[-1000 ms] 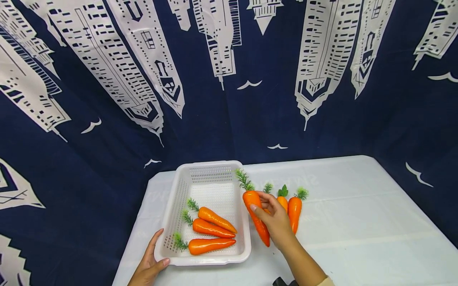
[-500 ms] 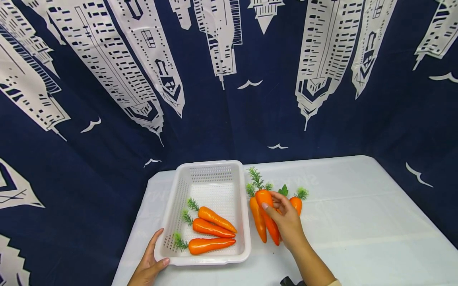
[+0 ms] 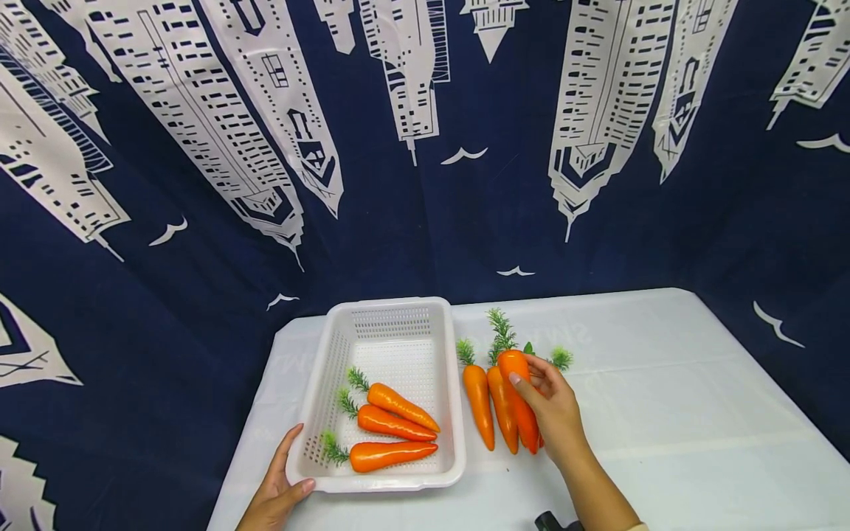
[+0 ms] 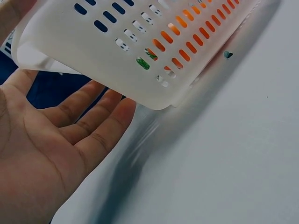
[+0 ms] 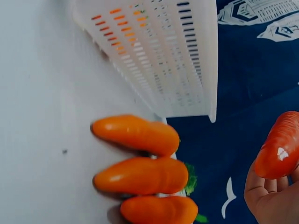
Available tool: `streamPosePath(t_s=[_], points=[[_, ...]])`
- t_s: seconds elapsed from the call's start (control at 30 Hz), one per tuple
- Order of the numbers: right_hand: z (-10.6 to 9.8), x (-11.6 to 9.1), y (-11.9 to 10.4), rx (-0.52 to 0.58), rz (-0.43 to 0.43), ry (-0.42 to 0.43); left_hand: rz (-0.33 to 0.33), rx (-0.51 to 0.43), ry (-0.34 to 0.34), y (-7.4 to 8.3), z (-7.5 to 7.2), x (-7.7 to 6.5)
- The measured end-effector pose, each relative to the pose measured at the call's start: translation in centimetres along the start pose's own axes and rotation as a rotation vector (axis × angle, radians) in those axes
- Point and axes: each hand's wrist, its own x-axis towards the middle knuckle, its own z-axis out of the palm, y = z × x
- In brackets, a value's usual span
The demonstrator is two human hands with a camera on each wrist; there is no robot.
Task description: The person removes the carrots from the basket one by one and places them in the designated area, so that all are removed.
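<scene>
My left hand (image 3: 271,493) holds the near left corner of a white perforated plastic basket (image 3: 372,483), thumb on the front rim. In the left wrist view, its fingers (image 4: 105,135) reach under the basket's rim. Three carrots (image 3: 395,457) with green tops lie inside, toward the near end. Right of the basket, my right hand (image 3: 558,409) grips an orange carrot (image 3: 522,413) between thumb and fingers, above other carrots. Closest to the basket is one loose carrot (image 3: 478,405), beside a second carrot (image 3: 502,420). Others are partly hidden by the right hand.
A white cloth covers the table (image 3: 664,413). Behind it hangs a dark blue curtain (image 3: 491,221) printed with white buildings and birds. A black object (image 3: 550,521) shows by the right forearm. Feathery green tops (image 3: 561,359) stick out past the right hand.
My right hand has moved right with its carrot, away from the basket's edge and across the loose carrots, uncovering the two nearest the basket. The left hand and basket stay put.
</scene>
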Motion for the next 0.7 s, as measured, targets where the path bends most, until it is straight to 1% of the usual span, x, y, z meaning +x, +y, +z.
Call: streamPosePath(t_s=[0.37,0.6,0.7], points=[[-2.2,0.7,1.0,0.009,0.050,0.047,0.016,-0.014,-0.025,-0.2,-0.2,0.0],[-3.5,1.0,1.3,0.003,0.092,0.119,0.021,-0.030,-0.046,-0.3,-0.2,0.0],[-4.0,1.2,1.5,0.000,0.115,0.150,0.022,-0.027,-0.044,-0.3,-0.2,0.0]])
